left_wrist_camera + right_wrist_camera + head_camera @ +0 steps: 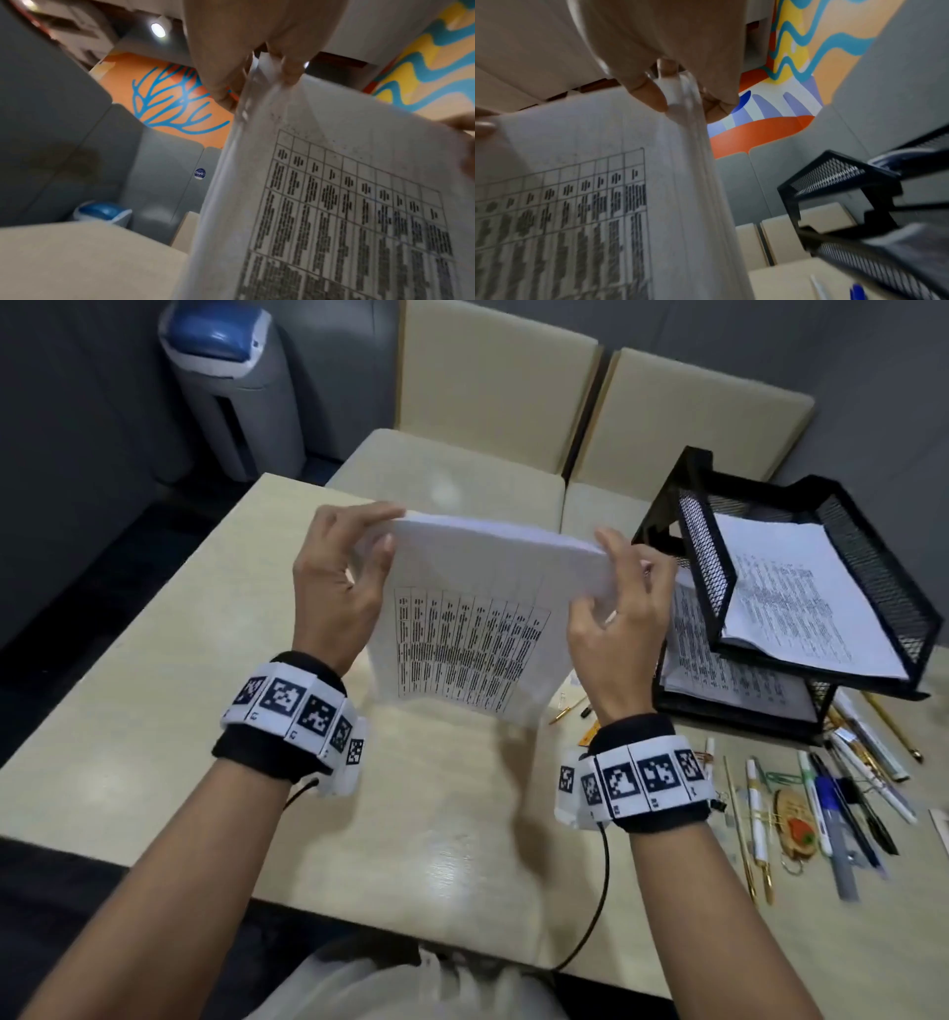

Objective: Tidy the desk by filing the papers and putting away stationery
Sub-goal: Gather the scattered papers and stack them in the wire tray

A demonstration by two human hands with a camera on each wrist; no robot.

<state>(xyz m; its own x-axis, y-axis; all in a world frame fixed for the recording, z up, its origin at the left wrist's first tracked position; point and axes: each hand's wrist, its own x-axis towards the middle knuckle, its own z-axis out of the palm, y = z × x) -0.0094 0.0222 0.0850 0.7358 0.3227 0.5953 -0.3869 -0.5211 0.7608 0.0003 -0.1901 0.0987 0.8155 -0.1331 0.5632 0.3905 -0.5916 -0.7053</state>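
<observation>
Above the pale desk (128, 711), the left hand (334, 577) and right hand (616, 608) pinch a paper stack's (472, 618) top corners, upright, beside a black mesh tray (719, 567); grey partitions (64, 121) and a bright mural (167, 91) behind.

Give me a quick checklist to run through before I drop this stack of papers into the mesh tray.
1. Both hands gripping the stack: left hand and right hand each pinch a top corner of the paper stack. Ok.
2. Stack squared: it stands upright with its bottom edge at the desk; side edges look slightly fanned in the right wrist view. Not ok.
3. Room in the tray: the top tier of the mesh tray already holds papers; spare depth, cannot tell.
4. Path to the tray: nothing stands between. Ok.
5. Stationery put away: the pens lie loose. Not ok.
</observation>
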